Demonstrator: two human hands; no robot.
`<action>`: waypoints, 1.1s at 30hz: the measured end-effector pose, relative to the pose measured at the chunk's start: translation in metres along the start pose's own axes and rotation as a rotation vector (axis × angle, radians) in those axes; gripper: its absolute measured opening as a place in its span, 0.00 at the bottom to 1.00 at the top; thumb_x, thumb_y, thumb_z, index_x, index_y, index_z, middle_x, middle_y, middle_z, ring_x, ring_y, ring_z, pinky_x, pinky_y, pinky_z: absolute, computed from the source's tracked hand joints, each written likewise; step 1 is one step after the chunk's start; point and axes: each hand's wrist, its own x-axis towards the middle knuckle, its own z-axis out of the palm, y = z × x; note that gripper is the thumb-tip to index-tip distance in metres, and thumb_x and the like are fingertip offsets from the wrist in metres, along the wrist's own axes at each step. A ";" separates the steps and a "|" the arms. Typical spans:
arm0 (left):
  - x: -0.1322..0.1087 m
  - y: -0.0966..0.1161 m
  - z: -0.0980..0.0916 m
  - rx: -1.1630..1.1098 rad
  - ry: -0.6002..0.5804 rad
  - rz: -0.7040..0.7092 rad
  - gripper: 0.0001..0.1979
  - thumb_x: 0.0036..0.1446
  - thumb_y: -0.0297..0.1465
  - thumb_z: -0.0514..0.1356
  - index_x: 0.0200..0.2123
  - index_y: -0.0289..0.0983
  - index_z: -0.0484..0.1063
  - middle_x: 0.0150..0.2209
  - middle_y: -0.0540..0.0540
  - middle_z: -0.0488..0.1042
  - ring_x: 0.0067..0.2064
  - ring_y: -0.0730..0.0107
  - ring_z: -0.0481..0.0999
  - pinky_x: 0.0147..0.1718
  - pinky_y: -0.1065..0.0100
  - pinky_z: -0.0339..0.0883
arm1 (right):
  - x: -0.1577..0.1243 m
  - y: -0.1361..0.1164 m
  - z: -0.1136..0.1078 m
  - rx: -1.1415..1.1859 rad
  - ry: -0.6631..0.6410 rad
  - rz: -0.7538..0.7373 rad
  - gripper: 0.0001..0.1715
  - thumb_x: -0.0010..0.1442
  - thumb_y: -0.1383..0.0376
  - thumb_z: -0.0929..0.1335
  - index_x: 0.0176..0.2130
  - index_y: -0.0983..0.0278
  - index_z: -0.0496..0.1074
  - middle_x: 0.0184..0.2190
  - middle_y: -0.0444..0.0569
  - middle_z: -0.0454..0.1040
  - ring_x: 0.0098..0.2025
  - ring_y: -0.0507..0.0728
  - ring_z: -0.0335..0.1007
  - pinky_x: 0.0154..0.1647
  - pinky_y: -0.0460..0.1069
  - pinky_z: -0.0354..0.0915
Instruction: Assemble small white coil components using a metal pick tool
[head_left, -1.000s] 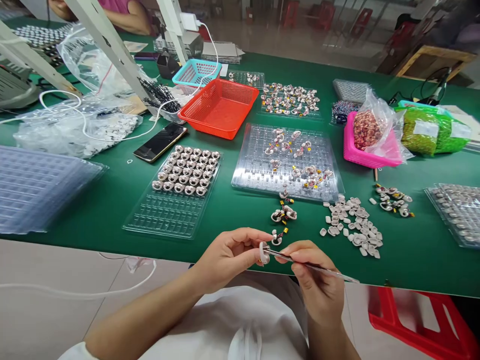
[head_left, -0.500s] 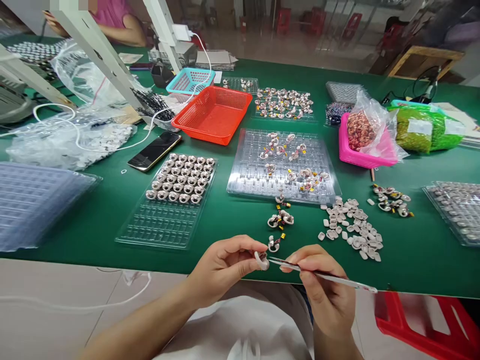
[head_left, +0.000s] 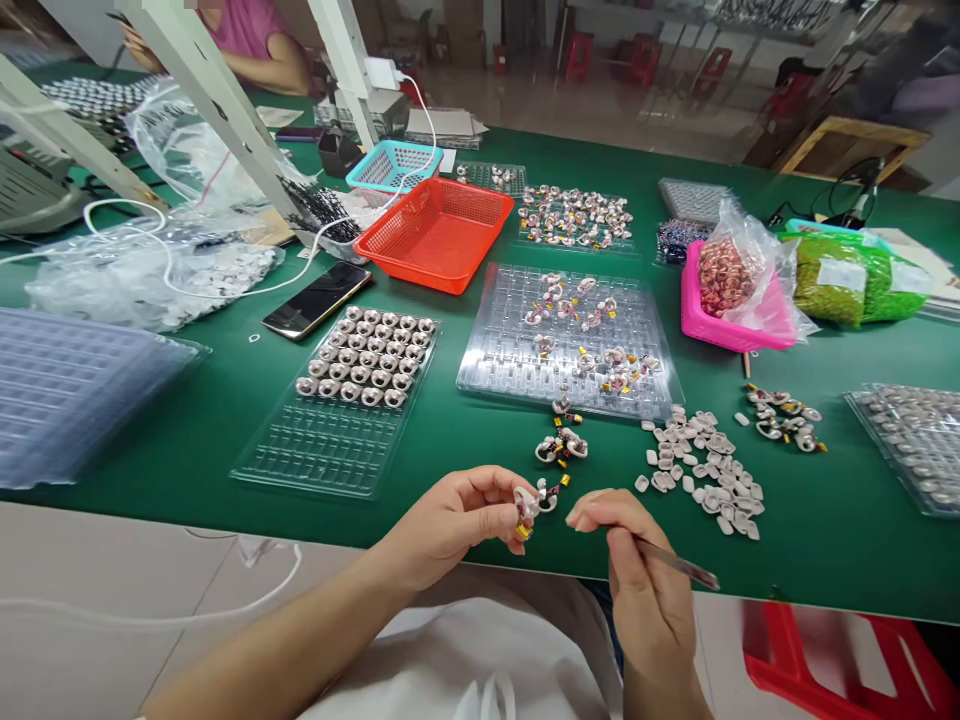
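My left hand (head_left: 457, 520) pinches a small white part with a yellow tab (head_left: 523, 510) at the table's near edge. My right hand (head_left: 637, 580) is closed around thin metal tweezers (head_left: 675, 565), whose tips sit a little right of the part. Just beyond my hands lie loose coil assemblies (head_left: 561, 447). A pile of small white shells (head_left: 705, 475) rests to the right. A clear tray (head_left: 341, 415) half filled with finished parts lies to the left, and another clear tray (head_left: 495, 360) with scattered assemblies sits in the middle.
An orange basket (head_left: 435, 232), a teal basket (head_left: 394, 165), a phone (head_left: 319, 300), a pink bin (head_left: 731, 325) with bagged coils, green bags (head_left: 847, 275) and stacked trays (head_left: 67, 390) cover the green table. Another person sits at the far left. A red stool (head_left: 847, 660) stands below.
The tweezers have drawn back to the right, away from the part. My left hand now shows the part turned, with a yellow tab hanging below.
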 end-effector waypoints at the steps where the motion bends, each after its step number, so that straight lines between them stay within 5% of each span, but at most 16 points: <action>1: 0.001 -0.001 0.000 -0.019 0.002 -0.026 0.13 0.51 0.36 0.75 0.38 0.35 0.83 0.33 0.48 0.79 0.31 0.74 0.78 0.34 0.71 0.75 | -0.001 0.001 0.000 -0.047 -0.031 0.016 0.17 0.74 0.69 0.59 0.49 0.58 0.75 0.40 0.50 0.73 0.41 0.56 0.71 0.39 0.50 0.68; 8: 0.001 -0.007 0.003 -0.061 0.058 -0.052 0.13 0.48 0.34 0.77 0.35 0.34 0.82 0.34 0.47 0.81 0.34 0.72 0.79 0.35 0.72 0.72 | -0.001 0.004 0.018 -0.293 -0.114 -0.034 0.13 0.63 0.65 0.73 0.47 0.57 0.72 0.39 0.46 0.73 0.35 0.52 0.70 0.30 0.45 0.66; 13: 0.002 -0.013 0.000 -0.032 0.070 -0.009 0.10 0.49 0.30 0.76 0.34 0.34 0.82 0.33 0.48 0.81 0.32 0.75 0.76 0.36 0.71 0.70 | 0.002 0.005 0.031 -0.330 -0.065 -0.099 0.07 0.64 0.71 0.71 0.40 0.58 0.71 0.33 0.43 0.75 0.32 0.51 0.69 0.29 0.45 0.63; 22: 0.000 -0.016 0.001 -0.051 0.108 0.003 0.14 0.50 0.37 0.76 0.35 0.34 0.81 0.31 0.48 0.77 0.31 0.74 0.73 0.34 0.70 0.66 | 0.001 0.009 0.036 0.003 -0.035 0.252 0.07 0.69 0.64 0.68 0.36 0.59 0.73 0.32 0.43 0.73 0.33 0.52 0.70 0.34 0.47 0.65; 33: 0.001 -0.020 0.001 -0.012 0.127 0.013 0.17 0.51 0.40 0.75 0.37 0.33 0.79 0.30 0.48 0.76 0.30 0.74 0.71 0.33 0.70 0.63 | 0.001 0.013 0.040 -0.201 0.072 0.084 0.04 0.67 0.67 0.68 0.37 0.60 0.73 0.32 0.44 0.72 0.29 0.51 0.67 0.26 0.45 0.62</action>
